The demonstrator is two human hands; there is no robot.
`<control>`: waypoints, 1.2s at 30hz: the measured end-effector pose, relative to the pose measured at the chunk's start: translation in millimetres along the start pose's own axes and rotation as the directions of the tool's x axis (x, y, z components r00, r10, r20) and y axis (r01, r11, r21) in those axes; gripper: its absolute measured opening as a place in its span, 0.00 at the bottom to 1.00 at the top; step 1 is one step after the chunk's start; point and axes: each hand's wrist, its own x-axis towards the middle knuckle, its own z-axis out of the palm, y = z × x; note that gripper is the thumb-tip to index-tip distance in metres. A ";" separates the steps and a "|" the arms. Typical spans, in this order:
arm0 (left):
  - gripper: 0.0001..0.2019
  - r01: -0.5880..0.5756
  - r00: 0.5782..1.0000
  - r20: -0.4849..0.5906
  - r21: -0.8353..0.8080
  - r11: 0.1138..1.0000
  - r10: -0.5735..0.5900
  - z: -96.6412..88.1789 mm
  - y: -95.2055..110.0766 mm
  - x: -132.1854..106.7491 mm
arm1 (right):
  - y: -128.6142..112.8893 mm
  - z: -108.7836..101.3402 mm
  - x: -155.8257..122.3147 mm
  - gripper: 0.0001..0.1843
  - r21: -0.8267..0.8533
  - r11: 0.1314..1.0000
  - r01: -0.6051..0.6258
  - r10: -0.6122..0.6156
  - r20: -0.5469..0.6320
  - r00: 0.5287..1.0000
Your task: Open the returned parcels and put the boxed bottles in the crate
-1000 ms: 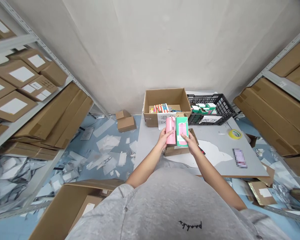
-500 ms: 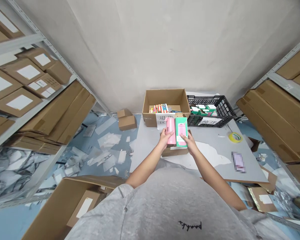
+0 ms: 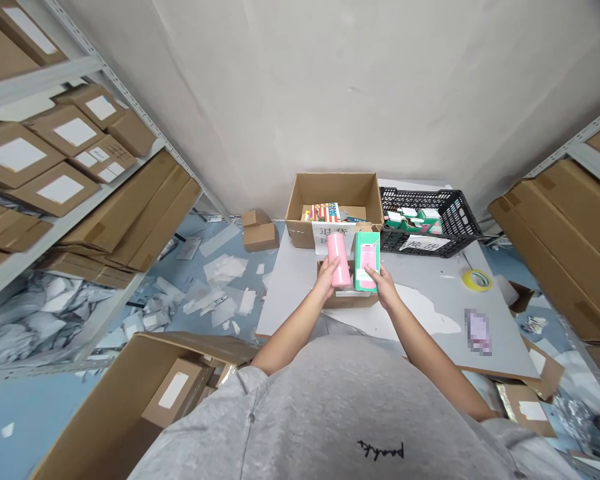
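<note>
A pink cylindrical bottle (image 3: 339,257), probably a tumbler, is gripped by my left hand (image 3: 326,277), thumb across its lower side. My right hand (image 3: 381,283) is closed on a green and white box (image 3: 367,262) with a pink bottle printed on its front. The two items are held side by side, slightly apart. Beneath them, on the table, sits a small cardboard box (image 3: 347,302), partly covered by my hands and the items.
A cardboard box (image 3: 300,233) with a paper sign holds several small packages. Beside it, a black crate (image 3: 460,230) contains green boxes. Yellow tape (image 3: 477,280) and a blurred phone-like item (image 3: 479,331) lie on the right. Shelves with cartons (image 3: 75,131) flank the table; paper scraps litter the floor.
The pink bottle has been turned in my left hand, so its dark marking no longer shows, and tilts slightly left. The gap to the green box has widened. The view has shifted slightly.
</note>
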 end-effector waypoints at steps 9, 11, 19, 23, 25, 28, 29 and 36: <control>0.31 0.008 0.996 0.091 -0.087 0.996 -0.001 4.5 3.3 1.3 | -1.7 -4.5 2.3 0.32 -0.029 0.999 0.022 -0.022 0.016 1.000; 0.30 0.010 0.999 0.040 -0.113 0.994 -0.005 4.8 2.7 0.5 | -1.3 -5.5 2.8 0.31 -0.035 0.999 0.026 -0.025 0.013 1.000; 0.29 0.000 0.997 0.074 0.049 0.999 -0.004 2.0 3.6 -1.6 | 1.4 -7.2 3.4 0.32 -0.040 0.999 0.014 -0.014 0.001 1.000; 0.28 -0.033 0.996 0.082 -0.055 0.998 0.038 2.7 1.0 2.2 | 0.1 -5.9 3.5 0.32 -0.036 0.999 0.018 -0.018 0.010 1.000; 0.29 -0.006 0.998 0.069 -0.052 0.999 0.010 3.7 -0.5 2.7 | -0.9 -4.6 3.6 0.33 -0.038 0.999 0.017 -0.016 0.013 1.000; 0.30 0.019 0.999 0.040 0.010 1.000 -0.020 5.9 -1.1 1.5 | -2.4 -2.2 3.7 0.34 -0.028 1.000 0.012 -0.011 0.020 1.000; 0.31 0.010 1.000 0.028 0.026 1.000 -0.010 6.5 -0.8 1.0 | -2.8 -1.5 3.7 0.34 -0.024 1.000 0.009 -0.009 0.017 1.000; 0.27 -0.006 1.000 -0.026 -0.001 1.000 0.006 2.0 4.9 3.8 | -3.0 -0.6 5.0 0.35 -0.046 0.999 0.008 -0.008 -0.001 1.000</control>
